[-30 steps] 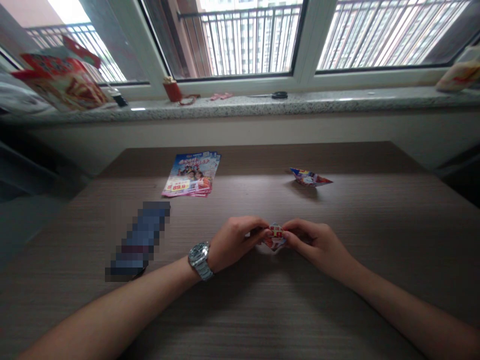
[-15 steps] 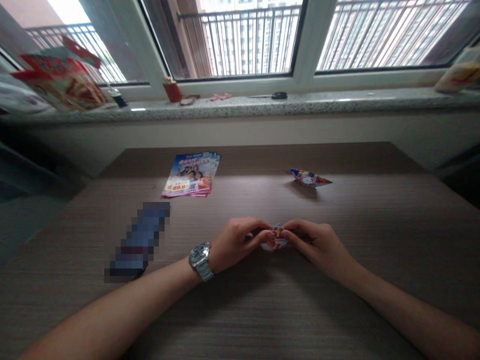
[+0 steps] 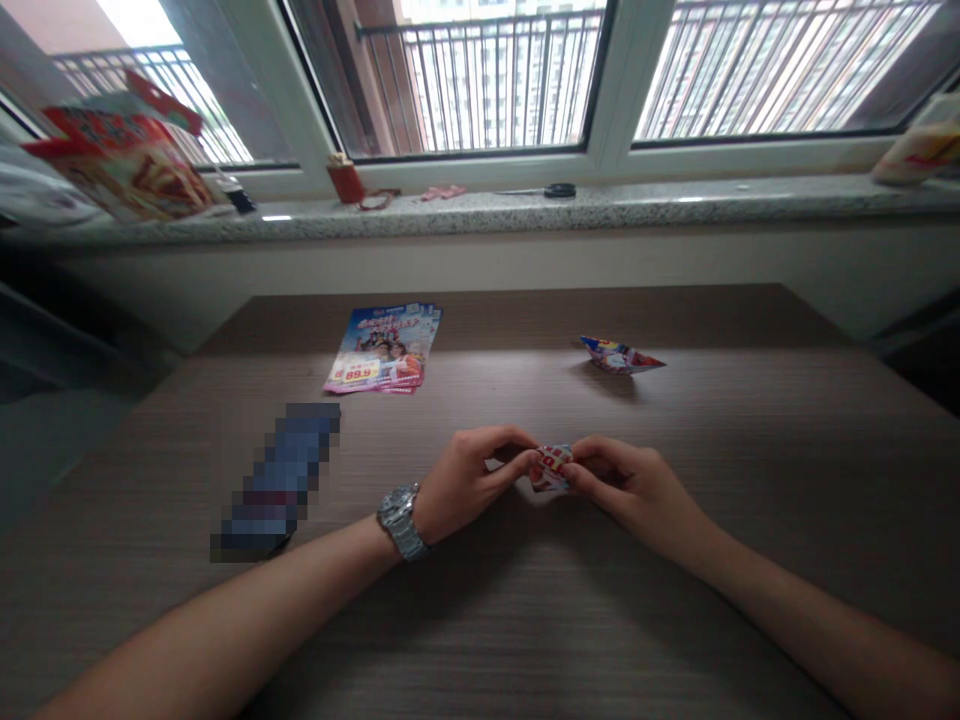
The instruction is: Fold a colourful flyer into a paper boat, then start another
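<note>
A small folded piece of printed paper [image 3: 551,468], red, white and yellow, is held between both hands just above the table. My left hand [image 3: 480,478], with a metal watch on its wrist, pinches the paper's left side between thumb and fingers. On the opposite side my right hand [image 3: 626,480] grips it the same way. The fingertips partly cover the paper's edges. Beyond my right hand a folded paper boat [image 3: 619,356] with pointed ends rests on the table.
A fanned stack of printed flyers [image 3: 386,348] lies at the back left of the wooden table [image 3: 480,620]. Nearer me is a pixelated dark blue flat object [image 3: 277,480]. The stone windowsill [image 3: 637,205] holds scissors [image 3: 559,190], a red container [image 3: 346,180] and a red food bag [image 3: 135,165].
The folded paper has turned and spread slightly between my fingers, showing a flatter face. My left fingers have shifted a little left; everything else stays in place.
</note>
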Available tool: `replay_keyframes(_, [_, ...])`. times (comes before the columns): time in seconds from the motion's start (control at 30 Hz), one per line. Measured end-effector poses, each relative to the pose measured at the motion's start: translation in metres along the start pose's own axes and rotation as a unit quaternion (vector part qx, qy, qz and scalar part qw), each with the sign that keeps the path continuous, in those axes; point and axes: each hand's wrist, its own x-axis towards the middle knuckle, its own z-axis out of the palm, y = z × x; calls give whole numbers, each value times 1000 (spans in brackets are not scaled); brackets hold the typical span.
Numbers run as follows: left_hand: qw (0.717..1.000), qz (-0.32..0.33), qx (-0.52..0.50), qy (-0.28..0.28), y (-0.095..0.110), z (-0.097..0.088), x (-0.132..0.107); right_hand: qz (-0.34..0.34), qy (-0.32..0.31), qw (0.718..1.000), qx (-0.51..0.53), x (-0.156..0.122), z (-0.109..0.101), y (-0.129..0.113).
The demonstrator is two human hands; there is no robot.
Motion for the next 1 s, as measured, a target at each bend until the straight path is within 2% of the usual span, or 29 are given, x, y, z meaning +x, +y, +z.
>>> replay_keyframes(0.2, [1000, -7, -5, 0, 3, -1, 1, 16, -38, 999, 21, 1, 2, 2])
replay_keyframes(0.43, [999, -26, -42, -2, 0, 3, -1, 37, -44, 998, 30, 2, 0, -2])
replay_keyframes(0.57, [1000, -17, -22, -5, -1, 2, -1, 47, -44, 997, 37, 4, 1, -4])
replay_keyframes(0.67, [1000, 21, 13, 0, -3, 2, -2, 63, -40, 995, 62, 6, -1, -4])
replay_keyframes(0.77, [994, 90, 57, 32, -6, 2, -2, 81, -28, 993, 77, 8, -5, -4])
replay_keyframes(0.87, [974, 176, 132, 54, -9, 2, -2, 95, -25, 991, 93, 9, -8, -1])
replay_keyframes(1.0, [944, 246, 215, 31, -12, -2, -2, 114, -32, 983, 137, 10, -8, 1])
